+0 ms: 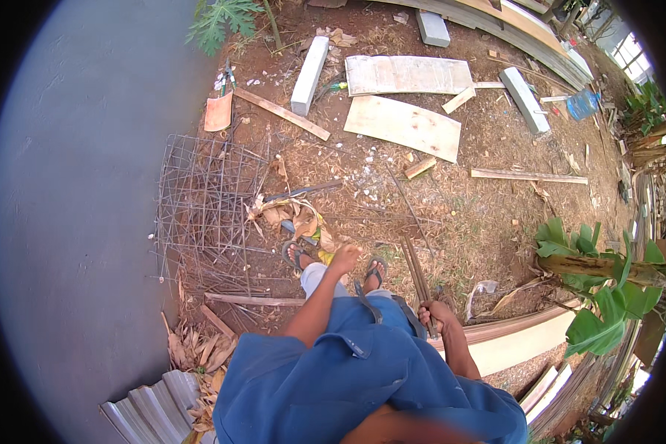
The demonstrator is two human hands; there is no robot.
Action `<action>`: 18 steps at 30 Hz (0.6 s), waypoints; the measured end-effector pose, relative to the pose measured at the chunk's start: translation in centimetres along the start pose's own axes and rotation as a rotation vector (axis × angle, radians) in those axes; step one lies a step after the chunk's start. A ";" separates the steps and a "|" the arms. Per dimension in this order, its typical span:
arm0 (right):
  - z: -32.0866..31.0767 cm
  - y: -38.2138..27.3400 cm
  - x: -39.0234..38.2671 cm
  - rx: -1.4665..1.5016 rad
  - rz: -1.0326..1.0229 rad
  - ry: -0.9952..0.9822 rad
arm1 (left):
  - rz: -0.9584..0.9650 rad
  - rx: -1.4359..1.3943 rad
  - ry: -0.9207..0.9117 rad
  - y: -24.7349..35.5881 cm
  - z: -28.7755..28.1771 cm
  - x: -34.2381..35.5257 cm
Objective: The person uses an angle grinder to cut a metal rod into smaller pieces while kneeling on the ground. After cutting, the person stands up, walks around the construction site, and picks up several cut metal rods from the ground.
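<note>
My right hand (440, 317) is closed round a small bundle of thin brown rods (416, 274), which point forward and slightly left beside my right leg. In front of my body my left hand (344, 259) is held with its fingers curled; whether anything small is in them is hidden. Dry brown leaves (303, 222) lie on the ground just beyond it. Left of my feet a rusty wire mesh (200, 200) lies among loose rods (226, 270). Another thin rod (413, 207) lies on the dirt ahead.
A smooth grey wall (74, 222) runs along the left. Plywood sheets (403, 127), concrete posts (310, 74) and wood strips lie ahead. A shovel (219, 111) rests near the wall. Banana leaves (607, 318) and stacked boards (518, 337) stand at right; corrugated sheet (155, 411) at lower left.
</note>
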State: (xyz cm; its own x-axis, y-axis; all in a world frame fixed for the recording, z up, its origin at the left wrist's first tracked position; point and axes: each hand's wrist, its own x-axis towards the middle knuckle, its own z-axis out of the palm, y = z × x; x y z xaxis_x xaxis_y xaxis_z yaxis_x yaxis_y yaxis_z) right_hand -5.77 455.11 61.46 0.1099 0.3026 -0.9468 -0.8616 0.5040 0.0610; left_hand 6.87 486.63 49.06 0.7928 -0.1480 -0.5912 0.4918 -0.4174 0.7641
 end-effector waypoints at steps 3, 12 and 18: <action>0.7 0.5 -6.2 -0.242 -0.123 -0.013 | -0.460 -0.415 -0.202 7.5 10.0 0.6; -3.1 2.5 -16.8 -0.297 -0.380 -0.200 | -0.543 -1.115 -0.235 15.3 16.6 4.0; -5.7 -0.1 -18.1 -0.302 -0.423 -0.106 | -0.549 -1.092 -0.391 19.7 23.4 8.3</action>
State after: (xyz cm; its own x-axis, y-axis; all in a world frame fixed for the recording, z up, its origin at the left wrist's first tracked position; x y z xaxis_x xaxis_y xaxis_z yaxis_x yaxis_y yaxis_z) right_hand -10.51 445.01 76.75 0.5151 0.2108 -0.8308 -0.8336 0.3489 -0.4283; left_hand 14.71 456.19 53.18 0.3266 -0.5212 -0.7884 0.9049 0.4134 0.1015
